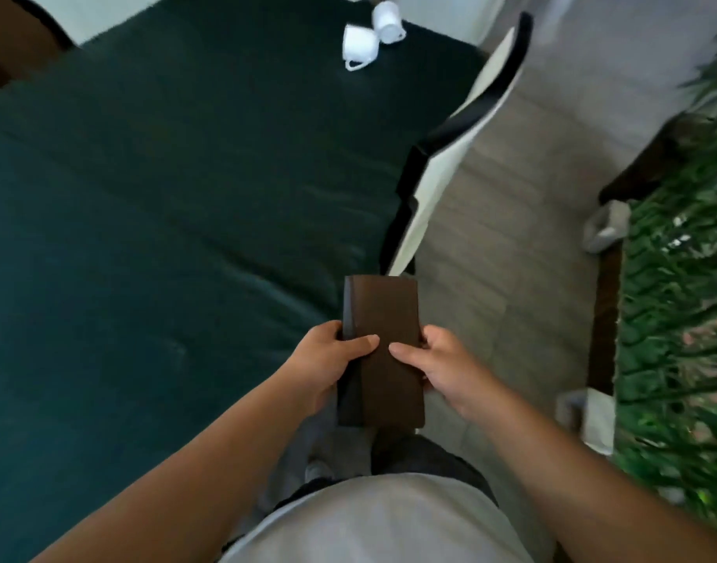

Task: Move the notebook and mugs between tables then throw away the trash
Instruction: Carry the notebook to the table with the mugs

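Observation:
A brown notebook [383, 314] is held closed in front of my body, just off the near right corner of a table under a dark green cloth [165, 205]. My left hand [322, 361] grips its left edge with the thumb on the cover. My right hand [438, 365] grips its right edge the same way. Two white mugs stand close together at the far end of the green table: one [358, 46] upside down with its handle toward me, the other [387, 20] lying on its side.
A white chair with a black frame [450, 156] stands against the table's right edge. Tiled floor [531, 176] runs along the right. Green plants [682, 298] and a dark wooden planter edge line the far right. Small white objects lie by the planter.

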